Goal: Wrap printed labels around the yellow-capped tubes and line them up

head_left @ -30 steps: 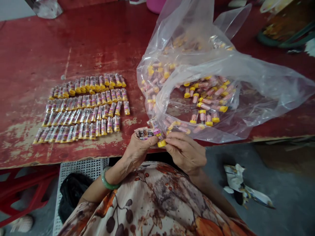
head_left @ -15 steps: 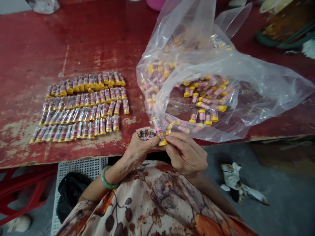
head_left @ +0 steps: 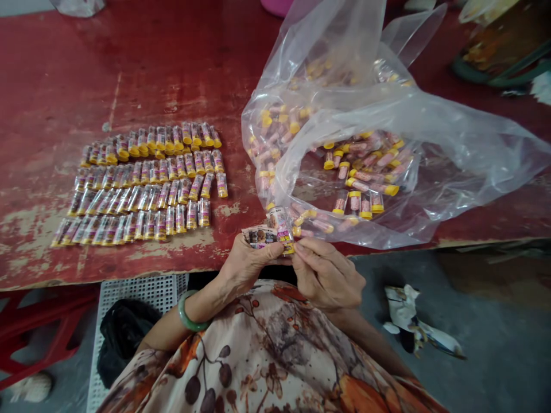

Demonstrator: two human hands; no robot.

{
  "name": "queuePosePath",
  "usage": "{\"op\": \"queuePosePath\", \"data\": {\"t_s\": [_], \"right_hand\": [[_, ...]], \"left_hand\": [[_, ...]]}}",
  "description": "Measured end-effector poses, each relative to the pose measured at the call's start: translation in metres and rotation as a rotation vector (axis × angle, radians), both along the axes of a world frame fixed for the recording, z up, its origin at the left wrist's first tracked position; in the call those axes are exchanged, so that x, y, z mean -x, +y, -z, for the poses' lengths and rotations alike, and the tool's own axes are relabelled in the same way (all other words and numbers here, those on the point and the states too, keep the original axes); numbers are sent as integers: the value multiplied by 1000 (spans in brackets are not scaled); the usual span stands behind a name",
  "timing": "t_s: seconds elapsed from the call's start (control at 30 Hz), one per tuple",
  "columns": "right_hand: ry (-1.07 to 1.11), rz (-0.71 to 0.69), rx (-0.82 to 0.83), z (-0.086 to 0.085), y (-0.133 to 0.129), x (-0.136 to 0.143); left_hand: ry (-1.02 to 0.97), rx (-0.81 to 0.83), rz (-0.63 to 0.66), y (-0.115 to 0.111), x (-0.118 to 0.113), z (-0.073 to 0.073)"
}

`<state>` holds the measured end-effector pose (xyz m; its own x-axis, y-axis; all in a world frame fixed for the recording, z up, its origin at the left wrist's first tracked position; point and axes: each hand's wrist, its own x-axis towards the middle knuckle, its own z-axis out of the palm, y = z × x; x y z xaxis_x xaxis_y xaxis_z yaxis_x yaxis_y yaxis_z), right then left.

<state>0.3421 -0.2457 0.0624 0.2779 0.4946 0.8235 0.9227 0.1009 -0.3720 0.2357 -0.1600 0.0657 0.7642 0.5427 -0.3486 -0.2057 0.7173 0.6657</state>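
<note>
My left hand [head_left: 246, 263], a green bangle on its wrist, is closed on several small printed labels [head_left: 260, 236] and a small clear tube [head_left: 282, 225] with a yellow cap. Printed paper covers part of this tube, whose capped end points toward me. My right hand [head_left: 329, 274] pinches with thumb and forefinger at the side of the tube near its cap; the exact spot is hidden by the fingertips. Just beyond the hands lies a large clear plastic bag [head_left: 465, 132], its mouth open, with many pink-filled, yellow-capped tubes [head_left: 365, 184] in it.
Labelled tubes [head_left: 150, 195] lie in several rows on the worn red table [head_left: 172, 74], left of the bag. A plastic container [head_left: 495, 51] stands at the far right. Below the table are a red stool [head_left: 47, 338], a black bag [head_left: 124, 338] and scraps [head_left: 404, 310] on the floor.
The tube has turned a little in my fingers, and less of its yellow cap shows. My right hand has shifted slightly. The view has moved a little; rows and bag look unchanged.
</note>
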Motion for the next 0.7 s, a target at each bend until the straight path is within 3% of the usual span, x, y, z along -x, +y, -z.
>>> {"op": "queuePosePath", "data": {"t_s": [0.27, 0.53, 0.7], "right_hand": [[69, 44, -45, 3, 0, 6], [-44, 55, -22, 6, -10, 8], [-58, -67, 48, 4, -3, 7]], "left_hand": [[63, 15, -45, 1, 1, -4], [69, 30, -81, 6, 4, -4], [74, 38, -78, 4, 10, -6]]}}
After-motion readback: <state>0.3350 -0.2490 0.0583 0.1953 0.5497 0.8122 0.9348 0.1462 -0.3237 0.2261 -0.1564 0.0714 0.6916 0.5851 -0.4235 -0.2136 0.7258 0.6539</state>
